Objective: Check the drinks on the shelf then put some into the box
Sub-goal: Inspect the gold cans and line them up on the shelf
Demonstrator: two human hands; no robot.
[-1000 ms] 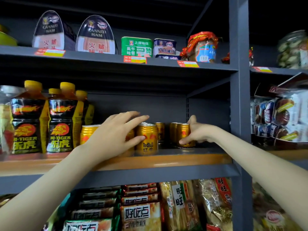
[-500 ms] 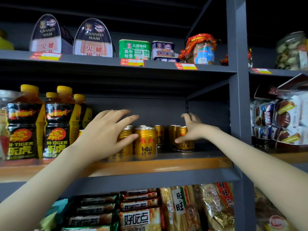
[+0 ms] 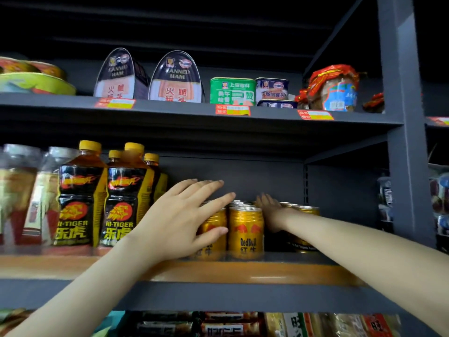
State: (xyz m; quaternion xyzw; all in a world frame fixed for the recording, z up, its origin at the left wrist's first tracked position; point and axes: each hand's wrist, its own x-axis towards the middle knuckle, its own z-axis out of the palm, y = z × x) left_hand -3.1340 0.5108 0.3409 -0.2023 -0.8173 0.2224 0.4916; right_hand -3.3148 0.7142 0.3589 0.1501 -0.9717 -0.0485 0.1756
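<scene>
Upright gold metal drink cans. Left hand grip spread over near-left can; right hand flat over far row.

so it's a dark grey metal rack, pretty dim, nearly black above the upper shelf. Thick upright post on the right, plain grey back panel behind. The middle shelf has an orange strip along its front, and red-yellow price tags sit on the upper one
</scene>
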